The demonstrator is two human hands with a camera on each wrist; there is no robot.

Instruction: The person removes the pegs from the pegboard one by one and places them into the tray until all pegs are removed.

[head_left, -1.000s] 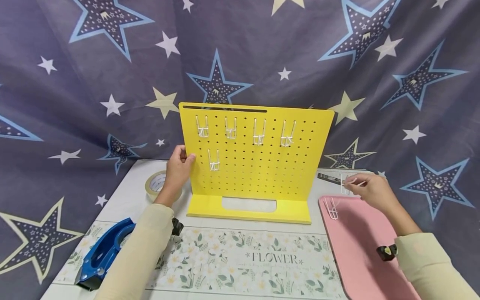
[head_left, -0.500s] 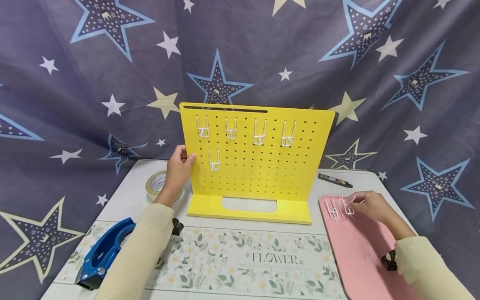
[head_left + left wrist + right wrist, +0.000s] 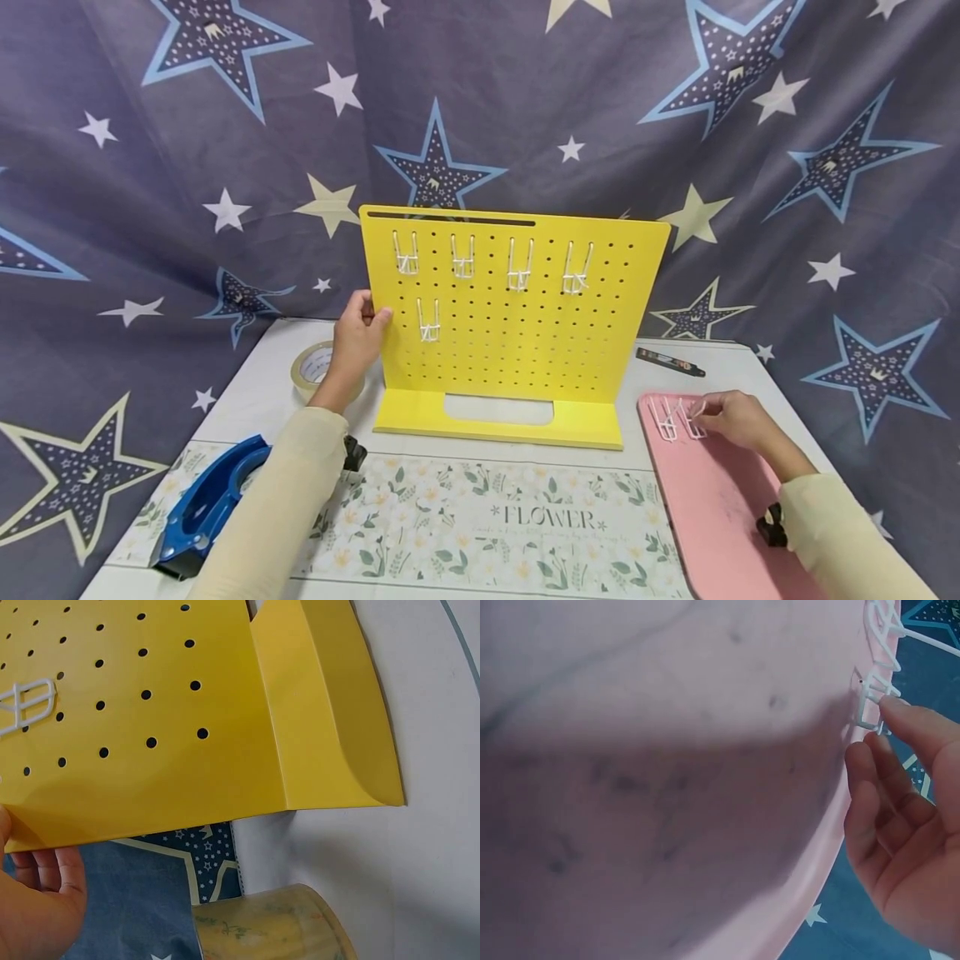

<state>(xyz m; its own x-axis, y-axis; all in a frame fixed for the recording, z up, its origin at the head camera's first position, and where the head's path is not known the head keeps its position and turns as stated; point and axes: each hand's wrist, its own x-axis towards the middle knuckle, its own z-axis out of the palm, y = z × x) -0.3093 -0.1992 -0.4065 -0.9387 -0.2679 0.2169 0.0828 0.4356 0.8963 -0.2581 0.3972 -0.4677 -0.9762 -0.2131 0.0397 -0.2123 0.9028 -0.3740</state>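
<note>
My left hand [image 3: 358, 337] grips the left edge of a yellow pegboard [image 3: 510, 350], thumb in front and fingers behind. Several white wire hooks hang on the board, most in a top row, with a single hook [image 3: 429, 321] lower at left. Over the far end of a pink tray [image 3: 720, 500], my right hand [image 3: 738, 417] pinches a white wire hook [image 3: 693, 421] between thumb and fingers; its contact shows in the right wrist view, where the hook [image 3: 871, 701] sits at the tray's rim. Another wire hook [image 3: 664, 419] lies on the tray just left of it.
A roll of clear tape [image 3: 306, 371] lies behind my left forearm, and a blue tape dispenser [image 3: 198, 508] stands at front left. Behind the tray lies a black marker-like stick [image 3: 670, 362]. A floral mat [image 3: 480, 525] covers the table front; a starry curtain hangs behind.
My right hand has come down and toward me from near the black stick, bringing the wire hook down to the tray beside the other hook. The left hand and board stay put.
</note>
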